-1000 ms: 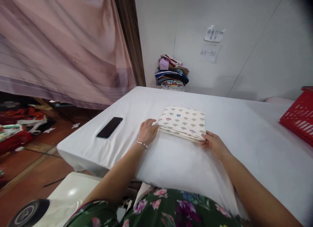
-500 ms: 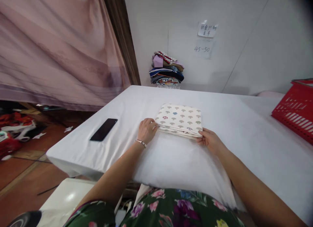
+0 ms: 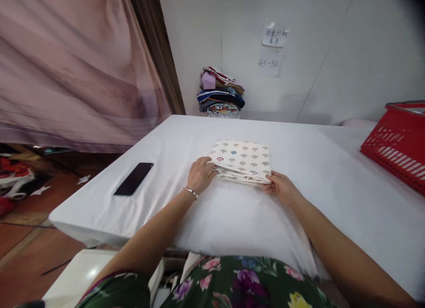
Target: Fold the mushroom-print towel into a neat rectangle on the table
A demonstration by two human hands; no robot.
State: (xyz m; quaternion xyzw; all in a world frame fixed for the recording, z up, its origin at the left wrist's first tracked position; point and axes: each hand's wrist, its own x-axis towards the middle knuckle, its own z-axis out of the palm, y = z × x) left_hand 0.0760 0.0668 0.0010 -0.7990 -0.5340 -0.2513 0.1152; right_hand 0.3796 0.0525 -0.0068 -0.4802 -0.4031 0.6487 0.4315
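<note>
Cream cloth (image 3: 241,156) lay folded on the table (image 3: 315,166). I saw both arms (image 3: 156,219) extended forward: left hand (image 3: 199,175) back up, fingers bent, pinching the near left corner; right hand (image 3: 283,187) pinching the near right, thumb on top, fingers beneath.

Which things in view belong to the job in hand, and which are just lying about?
In use:
folded printed cloth
left hand, at its near left corner
right hand, gripping its near right corner
white table, under it

Apparently just lying about:
black phone, table's left
red basket, right
fabric stack, beyond, possibly related
</note>
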